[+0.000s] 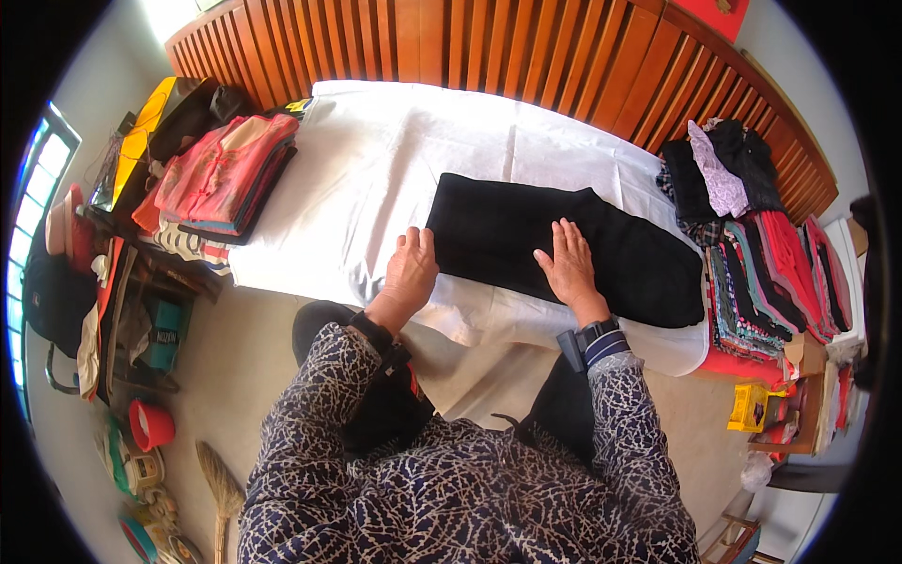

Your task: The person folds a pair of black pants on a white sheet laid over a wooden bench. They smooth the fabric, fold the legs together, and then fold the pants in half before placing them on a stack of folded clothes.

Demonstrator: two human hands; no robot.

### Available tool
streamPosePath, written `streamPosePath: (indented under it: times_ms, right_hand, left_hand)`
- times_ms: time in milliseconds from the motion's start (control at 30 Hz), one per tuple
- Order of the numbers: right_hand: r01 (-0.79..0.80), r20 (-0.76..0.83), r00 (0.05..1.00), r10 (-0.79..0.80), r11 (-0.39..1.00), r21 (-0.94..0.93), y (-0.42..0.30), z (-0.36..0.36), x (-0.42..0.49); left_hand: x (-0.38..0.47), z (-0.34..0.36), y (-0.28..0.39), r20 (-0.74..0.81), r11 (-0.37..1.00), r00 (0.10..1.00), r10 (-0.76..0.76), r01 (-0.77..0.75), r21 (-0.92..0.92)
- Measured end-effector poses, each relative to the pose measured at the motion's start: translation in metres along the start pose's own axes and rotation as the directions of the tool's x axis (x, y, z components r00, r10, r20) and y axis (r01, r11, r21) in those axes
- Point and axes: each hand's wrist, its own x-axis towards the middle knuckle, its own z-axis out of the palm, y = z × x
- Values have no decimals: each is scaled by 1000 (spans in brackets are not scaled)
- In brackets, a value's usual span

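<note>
A pair of folded black trousers lies lengthwise on a white sheet in front of me. The fingers of my left hand are curled at the trousers' left end and appear to grip the edge there; the fingertips are hidden. Palm down, my right hand rests on the middle of the black cloth, thumb spread from the fingers. The wider part of the trousers runs off to the right, near the sheet's edge.
A stack of folded clothes sits at the left, a black-and-yellow box behind it. Several folded garment piles line the right side. A slatted wooden headboard closes off the back. A broom and red bucket are lower left.
</note>
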Motion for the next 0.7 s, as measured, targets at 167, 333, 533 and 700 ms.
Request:
streamPosePath:
  times_ms: [167,333,533,700]
  right_hand:
    - [-5,3,1000,5,1000,16,0,0,1]
    - [-17,24,1000,17,1000,2,-1,0,2]
    - [-20,19,1000,20,1000,14,-2,-1,1]
    - [-38,51,998,38,999,7,-2,-3,1]
  left_hand:
    - [-3,5,-10,49,991,999,-22,28,-128]
    - [-4,8,-14,96,978,989,-110,125,-167]
    - [-2,5,-13,-211,982,972,99,-130,-139]
    - [1,4,-17,-41,970,997,69,-76,-231]
